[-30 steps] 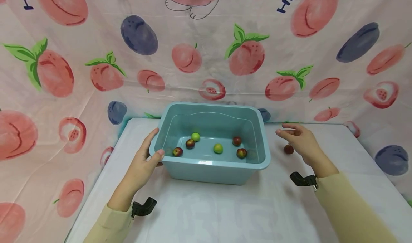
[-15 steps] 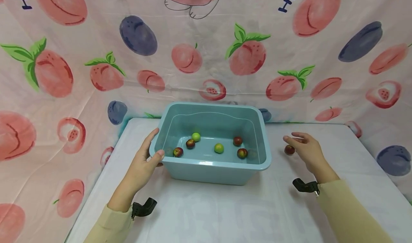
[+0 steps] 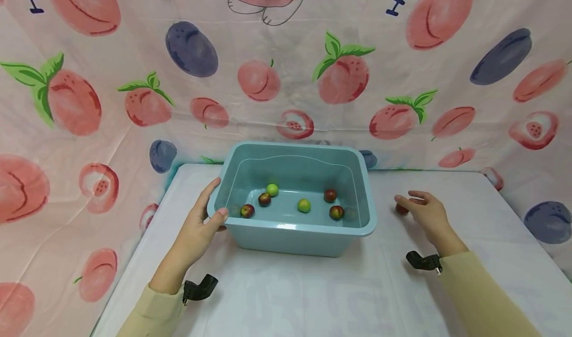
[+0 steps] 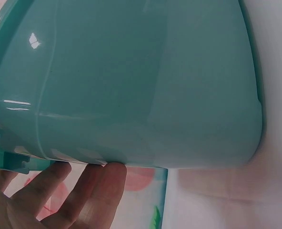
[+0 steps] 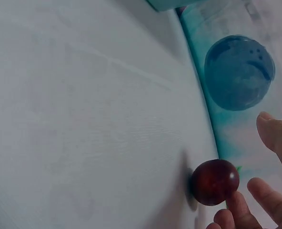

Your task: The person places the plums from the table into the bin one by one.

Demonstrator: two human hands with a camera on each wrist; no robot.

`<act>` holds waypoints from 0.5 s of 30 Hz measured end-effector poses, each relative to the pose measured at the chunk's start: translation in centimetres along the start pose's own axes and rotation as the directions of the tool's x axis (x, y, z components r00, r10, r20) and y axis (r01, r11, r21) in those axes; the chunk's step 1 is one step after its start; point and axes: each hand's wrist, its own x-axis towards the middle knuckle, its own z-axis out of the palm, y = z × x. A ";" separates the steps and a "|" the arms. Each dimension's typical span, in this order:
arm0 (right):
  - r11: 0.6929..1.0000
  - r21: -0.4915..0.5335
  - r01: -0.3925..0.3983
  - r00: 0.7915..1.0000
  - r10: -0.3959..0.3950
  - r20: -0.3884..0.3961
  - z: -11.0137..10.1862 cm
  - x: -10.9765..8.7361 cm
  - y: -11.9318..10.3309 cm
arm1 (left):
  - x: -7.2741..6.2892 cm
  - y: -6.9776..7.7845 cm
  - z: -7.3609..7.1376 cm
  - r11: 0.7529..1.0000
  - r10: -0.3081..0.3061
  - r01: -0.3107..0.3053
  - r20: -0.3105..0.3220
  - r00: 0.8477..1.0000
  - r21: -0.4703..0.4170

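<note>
A light blue plastic bin (image 3: 286, 241) stands on the table, with several small round fruits inside, some green (image 3: 304, 205) and some dark red or mottled (image 3: 336, 212). My left hand (image 3: 194, 235) holds its left end, thumb over the rim at the near corner; in the left wrist view the fingertips (image 4: 113, 174) press against the outer wall. To the right of the bin, a dark red plum (image 5: 215, 182) lies on the white surface, partly hidden in the head view. Fingertips of my right hand (image 3: 426, 215) appear to touch it, the thumb (image 5: 274, 136) held apart.
A white cloth (image 3: 286, 297) covers the table. Behind it hangs a fruit-patterned curtain (image 3: 286, 44), close to the bin's far side. Black wrist-camera mounts (image 3: 199, 287) stick out from both sleeves.
My right hand has come down and slightly towards me onto the plum, which it now partly covers. The left hand and the bin stay in place.
</note>
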 end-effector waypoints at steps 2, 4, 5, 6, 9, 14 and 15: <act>1.000 -0.010 -0.005 1.000 0.005 0.000 0.1 0.1 0.3 | 0.0 0.0 0.0 1.000 0.000 0.000 0.000 1.000 -0.001; 1.000 -0.020 -0.003 1.000 0.003 0.000 0.2 0.3 0.6 | 0.0 -0.1 0.0 1.000 -0.001 0.001 0.000 1.000 0.000; 1.000 -0.024 0.000 1.000 0.000 0.001 0.3 0.3 0.8 | 0.0 -0.1 0.0 1.000 -0.002 0.002 0.000 1.000 -0.001; 1.000 -0.028 0.006 1.000 -0.006 0.002 0.4 0.4 0.9 | 0.0 -0.1 0.0 1.000 -0.001 0.001 0.000 1.000 -0.001; 0.999 -0.034 0.016 1.000 -0.016 0.002 0.5 0.5 1.3 | 0.0 -0.1 0.0 1.000 0.000 0.000 0.001 1.000 0.000; 0.999 -0.036 0.018 1.000 -0.018 0.006 0.7 0.5 1.7 | 0.0 -0.2 0.0 1.000 0.001 -0.001 0.004 1.000 -0.006; 0.999 -0.042 0.019 1.000 -0.019 0.005 0.7 0.5 1.7 | 0.0 -0.1 0.0 1.000 0.001 -0.001 0.005 1.000 -0.008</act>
